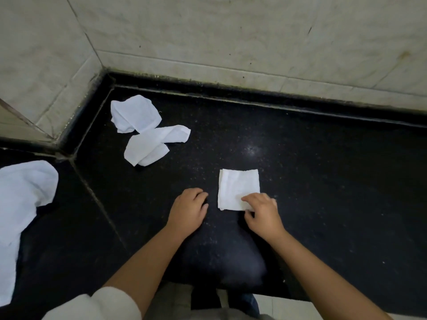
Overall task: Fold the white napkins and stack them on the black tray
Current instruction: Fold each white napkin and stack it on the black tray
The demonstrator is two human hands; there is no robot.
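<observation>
Nearest, two bare forearms reaching forward over a black speckled counter (323, 181), a cream sleeve (99, 303) pushed up on the left arm. Left hand (188, 210) resting knuckles-up on the counter, fingers curled under, holding nothing. Just beside it, right hand (262, 211) pinching the near right corner of a folded napkin (238, 188), a neat white square lying flat. Far left, a large white cloth (20, 204) draped over the counter edge. Farther back, two crumpled napkins (147, 130) touching each other near the corner of the pale tiled wall (254, 31).
</observation>
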